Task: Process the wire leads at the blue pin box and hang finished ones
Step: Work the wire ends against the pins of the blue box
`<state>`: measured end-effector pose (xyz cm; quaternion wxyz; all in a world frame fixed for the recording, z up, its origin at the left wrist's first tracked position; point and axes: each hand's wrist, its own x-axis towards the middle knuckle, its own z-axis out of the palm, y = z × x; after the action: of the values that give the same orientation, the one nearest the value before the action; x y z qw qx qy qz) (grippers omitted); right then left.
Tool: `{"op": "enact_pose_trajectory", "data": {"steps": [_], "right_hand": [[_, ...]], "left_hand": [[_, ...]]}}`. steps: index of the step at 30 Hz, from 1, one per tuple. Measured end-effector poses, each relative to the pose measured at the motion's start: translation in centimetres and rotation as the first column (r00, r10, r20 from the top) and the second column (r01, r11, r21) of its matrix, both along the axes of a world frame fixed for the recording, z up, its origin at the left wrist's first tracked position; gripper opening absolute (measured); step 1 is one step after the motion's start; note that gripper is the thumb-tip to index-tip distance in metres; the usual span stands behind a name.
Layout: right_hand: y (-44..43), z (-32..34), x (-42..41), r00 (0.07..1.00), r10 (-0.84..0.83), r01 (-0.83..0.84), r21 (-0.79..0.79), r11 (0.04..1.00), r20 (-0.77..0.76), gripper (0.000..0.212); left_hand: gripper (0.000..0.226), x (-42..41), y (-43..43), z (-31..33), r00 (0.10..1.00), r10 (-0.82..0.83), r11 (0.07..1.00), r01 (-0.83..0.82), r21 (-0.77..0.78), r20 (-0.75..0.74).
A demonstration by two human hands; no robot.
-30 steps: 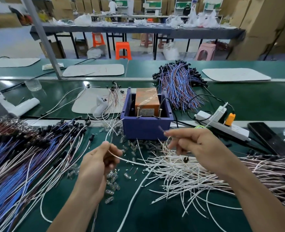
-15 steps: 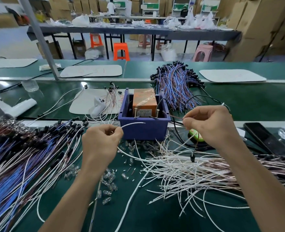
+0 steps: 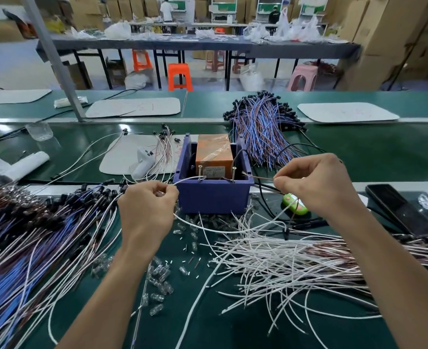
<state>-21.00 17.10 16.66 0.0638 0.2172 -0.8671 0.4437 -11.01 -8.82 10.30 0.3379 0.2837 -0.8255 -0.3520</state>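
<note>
Over the counter, your left hand and right hand are pinching floppy wire leads near their tips.

One blue pin box carries two upright pins. One left hand and one right hand show. Four white mats lie about.

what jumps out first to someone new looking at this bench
The blue pin box stands mid-bench; the left hand pinches a white wire by its left pin, and the right hand pinches a brown lead near its right pin. A sprawl of loose white wires lies front right, and a thick blue-and-white bundle fans across the left.
</note>
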Motion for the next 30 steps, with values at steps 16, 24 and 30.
{"op": "enact_pose_trajectory", "data": {"steps": [16, 24, 30], "right_hand": [[-0.5, -0.7, -0.5, 1.000, 0.014, -0.015, 0.057, 0.998, 0.017, 0.018], [-1.0, -0.7, -0.9, 0.999, 0.029, -0.032, 0.094, 0.995, 0.040, 0.016], [-1.0, -0.9, -1.6, 0.994, 0.041, -0.050, 0.085, 0.995, 0.099, 0.020]], "left_hand": [[0.037, -0.2, -0.3, -0.4, 1.000, 0.021, 0.999, -0.021, -0.026, -0.005], [0.035, -0.3, -0.4, -0.5, 1.000, 0.026, 0.999, -0.026, -0.020, -0.001], [0.034, -0.5, -0.6, -0.3, 0.999, 0.034, 0.999, -0.034, -0.028, 0.001]]}}
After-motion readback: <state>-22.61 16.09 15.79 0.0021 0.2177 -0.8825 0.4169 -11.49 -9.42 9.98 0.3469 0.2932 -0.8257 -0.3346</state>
